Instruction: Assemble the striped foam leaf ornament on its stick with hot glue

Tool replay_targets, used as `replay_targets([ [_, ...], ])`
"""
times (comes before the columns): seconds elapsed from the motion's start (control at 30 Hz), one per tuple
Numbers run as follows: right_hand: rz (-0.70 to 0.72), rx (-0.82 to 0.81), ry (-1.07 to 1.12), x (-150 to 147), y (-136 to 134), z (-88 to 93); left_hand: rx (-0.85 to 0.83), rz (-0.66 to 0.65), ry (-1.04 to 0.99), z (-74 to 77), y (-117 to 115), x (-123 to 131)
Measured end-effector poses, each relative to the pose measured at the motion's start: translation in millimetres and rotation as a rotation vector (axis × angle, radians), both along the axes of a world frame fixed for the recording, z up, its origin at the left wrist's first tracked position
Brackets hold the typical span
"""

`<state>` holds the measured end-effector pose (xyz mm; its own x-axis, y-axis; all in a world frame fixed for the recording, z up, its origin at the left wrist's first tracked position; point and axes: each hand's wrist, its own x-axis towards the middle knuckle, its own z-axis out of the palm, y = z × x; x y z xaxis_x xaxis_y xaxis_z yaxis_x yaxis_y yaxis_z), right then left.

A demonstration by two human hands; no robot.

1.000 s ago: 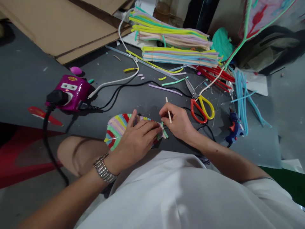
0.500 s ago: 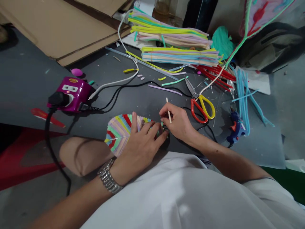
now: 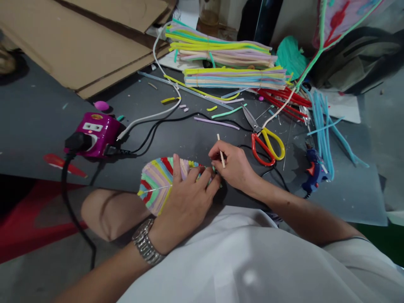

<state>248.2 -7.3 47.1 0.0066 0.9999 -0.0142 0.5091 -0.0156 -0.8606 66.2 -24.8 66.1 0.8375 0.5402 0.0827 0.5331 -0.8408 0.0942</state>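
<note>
A leaf shape made of pipe cleaners (image 3: 158, 176) in red, yellow, green, lilac and blue stripes, with a thin line down its middle, lies at the table's near edge. My left hand (image 3: 191, 191) rests flat over its right half, fingers spread, covering much of it. Just beyond the leaf's right end, my right hand (image 3: 232, 164) is closed in a pinch. A short cream stick-like piece (image 3: 221, 151) sticks up from between its fingers. Something small and green shows at the fingertips, mostly hidden. Scissors (image 3: 260, 134) with one red and one yellow handle lie to the right.
Pipe-cleaner bundles (image 3: 233, 78) lie at the back. A purple power socket (image 3: 101, 132) with cables stands left, near cardboard (image 3: 78, 46). On the right are a blue glue gun (image 3: 314, 170) and blue pipe cleaners (image 3: 323, 130). Cut scraps lie mid-table.
The view has shifted slightly. Both hands keep nearly the same pose, the left on the leaf and the right pinching at its right end with the cream piece.
</note>
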Motion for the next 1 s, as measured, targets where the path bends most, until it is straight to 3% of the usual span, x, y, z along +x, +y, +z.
replay_targets([
  [0.43,-0.002,-0.031,0.022,0,1,1.6,-0.010,0.028,-0.026,-2.8,-3,0],
  [1.0,-0.075,-0.093,0.220,1,-4,-8.7,-0.034,0.045,-0.096,-6.4,-5,-1],
])
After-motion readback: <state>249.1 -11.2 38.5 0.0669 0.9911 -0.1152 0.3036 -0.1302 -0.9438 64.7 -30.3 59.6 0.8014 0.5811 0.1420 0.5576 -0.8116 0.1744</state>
